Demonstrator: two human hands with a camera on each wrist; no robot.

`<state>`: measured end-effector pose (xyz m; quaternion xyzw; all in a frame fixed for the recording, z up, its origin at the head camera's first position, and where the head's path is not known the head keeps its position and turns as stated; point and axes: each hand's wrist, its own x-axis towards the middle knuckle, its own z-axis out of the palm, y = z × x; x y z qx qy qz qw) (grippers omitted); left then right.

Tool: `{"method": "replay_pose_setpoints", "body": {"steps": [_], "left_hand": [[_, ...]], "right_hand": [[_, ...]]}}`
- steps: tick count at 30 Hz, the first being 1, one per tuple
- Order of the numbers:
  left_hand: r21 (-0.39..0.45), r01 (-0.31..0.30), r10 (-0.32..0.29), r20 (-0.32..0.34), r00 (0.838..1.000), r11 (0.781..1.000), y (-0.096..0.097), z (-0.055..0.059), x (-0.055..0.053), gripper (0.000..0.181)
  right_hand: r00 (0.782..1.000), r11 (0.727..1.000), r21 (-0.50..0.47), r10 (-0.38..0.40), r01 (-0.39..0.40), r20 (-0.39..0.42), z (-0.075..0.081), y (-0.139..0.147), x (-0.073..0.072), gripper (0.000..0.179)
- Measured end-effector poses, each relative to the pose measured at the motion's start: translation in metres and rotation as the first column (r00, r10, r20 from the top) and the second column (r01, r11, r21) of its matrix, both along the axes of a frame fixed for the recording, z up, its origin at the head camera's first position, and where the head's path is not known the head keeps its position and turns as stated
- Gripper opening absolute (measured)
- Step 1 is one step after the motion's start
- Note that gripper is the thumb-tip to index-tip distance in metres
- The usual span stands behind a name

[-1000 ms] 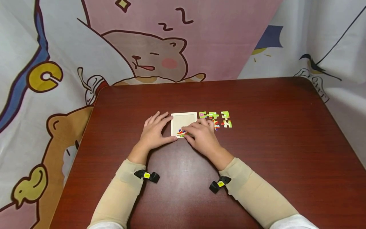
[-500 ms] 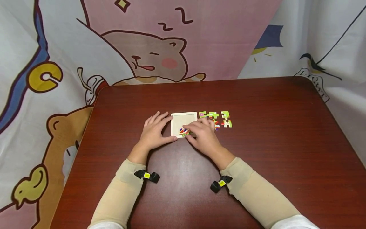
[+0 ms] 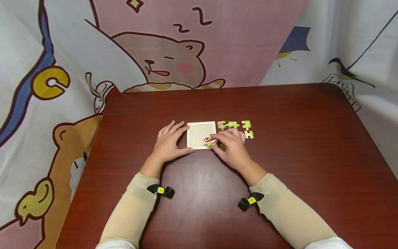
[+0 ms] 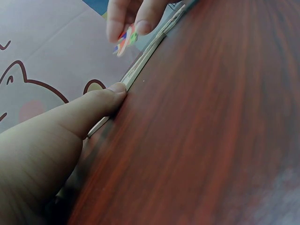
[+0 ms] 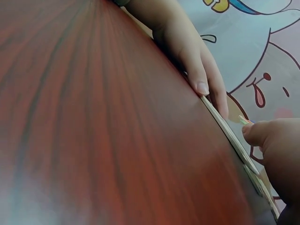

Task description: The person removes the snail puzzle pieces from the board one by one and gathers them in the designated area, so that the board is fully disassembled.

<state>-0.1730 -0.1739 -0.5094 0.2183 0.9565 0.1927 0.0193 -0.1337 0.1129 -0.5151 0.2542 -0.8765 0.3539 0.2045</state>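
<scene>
A square pale wooden puzzle tray (image 3: 200, 123) lies flat on the table. My left hand (image 3: 167, 142) rests beside it with spread, fairly straight fingers; the thumb touches the near left corner and a finger touches the left side. Above the tray's near right part, my right hand (image 3: 232, 146) pinches a colourful puzzle piece (image 3: 209, 141) between thumb and fingertips. In the left wrist view that piece (image 4: 125, 41) is tilted and raised off the tray. Just right of the tray lie loose puzzle pieces (image 3: 246, 124), some of them hidden under my right hand.
The dark red wooden table (image 3: 295, 155) extends around the tray on all sides. Beyond its far edge hangs a printed cartoon cloth (image 3: 242, 45). Each forearm wears a black wrist camera (image 3: 160, 190) over a beige sleeve.
My right hand has moved to the right with the pinched puzzle piece, from the tray's near middle to its near right side. The left hand and the tray hold still.
</scene>
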Motion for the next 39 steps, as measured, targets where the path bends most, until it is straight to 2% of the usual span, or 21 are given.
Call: {"method": "replay_pose_setpoints", "body": {"steps": [18,24,39], "left_hand": [[0.005,-0.001,0.001,0.003,1.000,1.000,-0.001,0.001,0.001,0.097],[0.012,0.005,-0.005,0.005,1.000,1.000,0.002,0.000,0.001,0.096],[0.015,0.007,-0.007,0.006,1.000,1.000,0.000,0.000,0.001,0.096]], "right_hand": [[0.994,0.995,-0.027,-0.092,0.094,0.051,-0.006,0.076,0.020,0.040],[0.992,0.994,-0.025,-0.103,0.105,0.073,-0.006,0.084,0.024,0.038],[0.983,0.992,-0.013,-0.122,0.125,0.135,-0.006,0.083,0.023,0.035]]}}
